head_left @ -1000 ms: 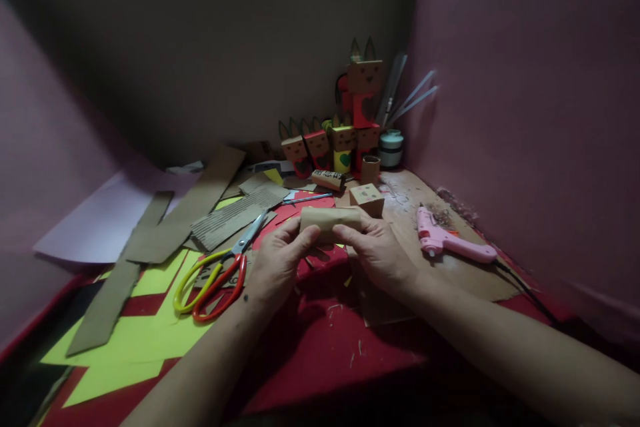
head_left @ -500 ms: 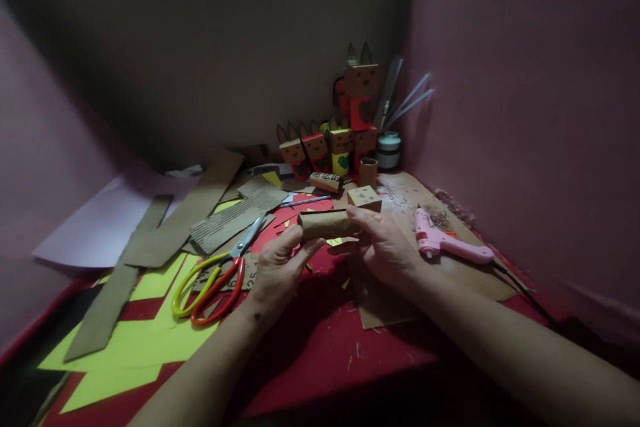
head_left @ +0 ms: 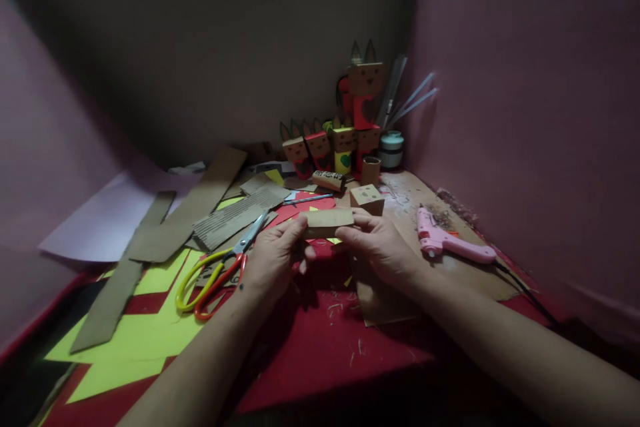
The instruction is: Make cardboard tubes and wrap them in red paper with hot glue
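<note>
A small folded piece of brown cardboard (head_left: 327,220) is held level above the red tabletop. My left hand (head_left: 280,253) pinches its left end between thumb and fingers. At the other end, my right hand (head_left: 373,237) grips it with the thumb in front. Just beyond the right fingers sits a small cardboard box with a drawn face (head_left: 367,198). Scissors with yellow and red handles (head_left: 223,273) lie left of my left hand. To the right of my right hand rests a pink glue gun (head_left: 445,240) with its cord.
Cardboard strips (head_left: 190,213) and yellow paper (head_left: 135,337) cover the left side. Several cardboard animal figures (head_left: 344,147) stand at the back, beside a teal-lidded jar (head_left: 391,149). A cardboard tube (head_left: 371,170) stands before them. Pink walls (head_left: 525,80) close in both sides.
The cardboard piece has turned in my hands, so a flatter face now shows. My left fingers have shifted their hold on its end, and my right thumb has moved to its front.
</note>
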Demonstrator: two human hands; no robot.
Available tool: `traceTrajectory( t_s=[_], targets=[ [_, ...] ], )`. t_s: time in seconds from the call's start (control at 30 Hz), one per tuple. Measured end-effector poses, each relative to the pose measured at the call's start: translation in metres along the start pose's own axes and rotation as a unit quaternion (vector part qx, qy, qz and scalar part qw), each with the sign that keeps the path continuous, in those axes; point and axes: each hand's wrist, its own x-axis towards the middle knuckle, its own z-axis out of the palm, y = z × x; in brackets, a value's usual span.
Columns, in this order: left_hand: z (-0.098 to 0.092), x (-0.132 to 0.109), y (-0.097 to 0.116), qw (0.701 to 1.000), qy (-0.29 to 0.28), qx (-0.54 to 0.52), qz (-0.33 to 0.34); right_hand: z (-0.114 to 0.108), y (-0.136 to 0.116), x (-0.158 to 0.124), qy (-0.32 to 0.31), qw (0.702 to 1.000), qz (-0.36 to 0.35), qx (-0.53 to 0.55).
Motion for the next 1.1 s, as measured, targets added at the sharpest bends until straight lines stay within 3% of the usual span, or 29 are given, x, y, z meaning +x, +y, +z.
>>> traceTrajectory(
  t_s=[0.13,0.33,0.6,0.87,1.1],
  targets=[
    [0.003,-0.003,0.003,0.999,-0.021,-0.011,-0.028,-0.001,0.002,0.001,0.034,0.999,0.022,0.014],
    [0.006,-0.008,0.005,0.999,-0.015,-0.004,-0.047,0.006,0.002,-0.005,0.02,1.0,0.004,-0.021],
    [0.012,-0.013,0.007,1.0,-0.009,0.028,0.011,0.008,-0.001,-0.007,-0.017,1.0,0.022,-0.008],
    [0.015,-0.018,0.011,0.995,0.019,0.057,0.084,0.01,0.006,-0.005,-0.015,0.998,0.021,0.051],
    [0.006,-0.009,0.015,0.986,0.015,0.108,0.127,0.001,-0.01,-0.004,0.123,0.99,-0.026,-0.058]
  ],
)
